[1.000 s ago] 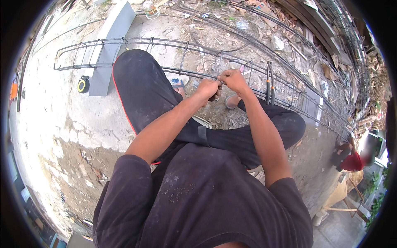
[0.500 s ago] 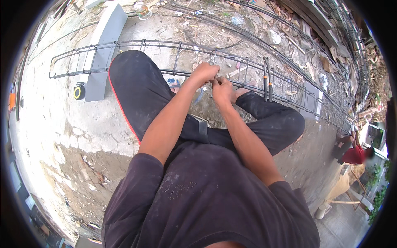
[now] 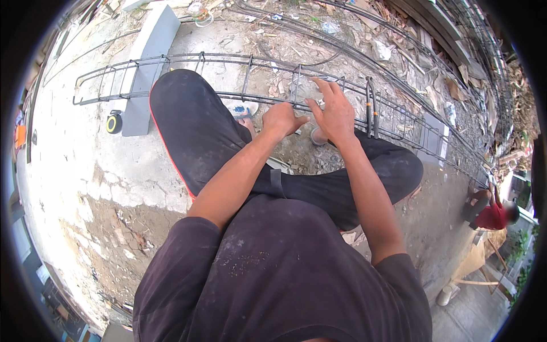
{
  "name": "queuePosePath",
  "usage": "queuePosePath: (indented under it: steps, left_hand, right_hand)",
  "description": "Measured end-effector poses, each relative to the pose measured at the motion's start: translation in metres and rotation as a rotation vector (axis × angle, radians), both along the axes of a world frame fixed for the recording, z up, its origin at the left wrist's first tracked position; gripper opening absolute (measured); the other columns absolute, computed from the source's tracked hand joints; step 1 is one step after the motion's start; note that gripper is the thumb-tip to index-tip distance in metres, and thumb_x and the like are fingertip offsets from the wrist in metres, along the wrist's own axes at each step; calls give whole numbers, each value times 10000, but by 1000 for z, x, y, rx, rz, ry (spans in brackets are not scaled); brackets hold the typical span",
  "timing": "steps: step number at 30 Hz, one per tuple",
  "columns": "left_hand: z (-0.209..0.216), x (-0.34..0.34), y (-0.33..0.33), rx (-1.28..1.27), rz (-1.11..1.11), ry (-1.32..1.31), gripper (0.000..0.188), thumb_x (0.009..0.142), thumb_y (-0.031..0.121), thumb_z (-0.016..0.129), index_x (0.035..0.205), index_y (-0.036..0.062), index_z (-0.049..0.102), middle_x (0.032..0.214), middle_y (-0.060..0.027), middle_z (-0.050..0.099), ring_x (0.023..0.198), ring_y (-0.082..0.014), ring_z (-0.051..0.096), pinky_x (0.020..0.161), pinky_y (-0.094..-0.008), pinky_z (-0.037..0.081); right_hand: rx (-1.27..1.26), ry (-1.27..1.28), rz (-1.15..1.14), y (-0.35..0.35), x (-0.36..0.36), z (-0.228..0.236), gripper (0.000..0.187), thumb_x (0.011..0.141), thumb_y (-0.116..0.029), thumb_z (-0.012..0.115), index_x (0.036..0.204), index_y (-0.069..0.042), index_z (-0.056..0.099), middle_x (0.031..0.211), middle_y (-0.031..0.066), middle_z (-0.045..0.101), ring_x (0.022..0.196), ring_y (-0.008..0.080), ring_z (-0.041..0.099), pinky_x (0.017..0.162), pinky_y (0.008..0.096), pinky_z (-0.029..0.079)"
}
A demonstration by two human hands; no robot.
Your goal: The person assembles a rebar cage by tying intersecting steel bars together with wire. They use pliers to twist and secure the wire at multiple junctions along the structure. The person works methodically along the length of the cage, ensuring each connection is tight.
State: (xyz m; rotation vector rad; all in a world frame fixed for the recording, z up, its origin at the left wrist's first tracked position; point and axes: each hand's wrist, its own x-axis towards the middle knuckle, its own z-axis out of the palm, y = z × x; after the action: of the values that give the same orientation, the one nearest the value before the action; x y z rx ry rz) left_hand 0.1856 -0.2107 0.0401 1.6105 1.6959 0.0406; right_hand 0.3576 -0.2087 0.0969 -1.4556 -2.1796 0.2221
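Note:
A long, narrow rebar cage [image 3: 246, 80] with rectangular stirrups runs across in front of my knees. At its near bar is my left hand [image 3: 279, 121], fingers curled in and thumb stretched to the right; what they hold, if anything, is hidden. Just to the right, my right hand [image 3: 335, 114] is open over the cage, with its fingers and thumb spread. Nothing shows between them. A dark two-handled tool [image 3: 371, 108] with orange bands, like pincers, hangs on the cage to the right of that hand.
A grey block [image 3: 137, 108] lies under the cage's left end, with a yellow-and-black tape measure [image 3: 114, 122] beside it. Another grey block [image 3: 434, 137] is under the right part. Long bars [image 3: 342, 48] and debris lie beyond. A person in red [image 3: 491, 216] is at the far right.
My hands were together at the near bar, fingers pinched. Now they are apart: the right hand has opened and moved right, and the left has drawn slightly back.

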Motion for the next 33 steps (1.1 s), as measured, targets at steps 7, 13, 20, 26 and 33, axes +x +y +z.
queuePosePath:
  steps: [7, 13, 20, 26, 33]
  left_hand:
    - [-29, 5, 5, -91, 314, -289, 403, 912, 441, 726, 962, 55, 831, 968, -216, 786, 949, -413, 761, 877, -500, 596]
    - [-21, 2, 0, 112, 173, -115, 364, 915, 363, 681, 1055, 55, 818, 969, -234, 774, 974, -386, 756, 908, -473, 580]
    - [-10, -20, 22, 68, -103, -98, 369, 907, 363, 677, 1069, 62, 816, 1085, -227, 767, 1057, -408, 726, 958, -491, 566]
    - [2, -17, 35, 66, -274, 43, 384, 868, 338, 664, 1053, 37, 814, 1135, -235, 766, 1101, -397, 731, 965, -486, 585]
    - [33, -27, 25, 29, -219, 85, 503, 936, 461, 660, 1046, -12, 790, 1075, -253, 774, 1048, -379, 753, 901, -475, 600]
  right_hand:
    - [-465, -503, 261, 60, -5, 5, 229, 961, -289, 697, 949, -80, 790, 920, 178, 764, 901, 401, 755, 768, 517, 596]
    - [-295, -390, 148, 60, -5, -17, 236, 984, -283, 680, 1063, -62, 652, 854, 230, 740, 840, 451, 731, 744, 555, 575]
    - [-336, -255, -198, -6, -14, -60, 227, 976, -257, 671, 1064, -58, 604, 776, 259, 717, 784, 500, 720, 696, 599, 561]
    - [-436, -156, -208, -39, -40, -94, 189, 999, -196, 595, 1066, -28, 649, 897, 298, 740, 812, 442, 760, 695, 566, 574]
    - [-954, 430, -206, -17, 0, -65, 312, 961, -260, 744, 1007, 48, 764, 830, 156, 775, 662, 178, 717, 644, 377, 556]
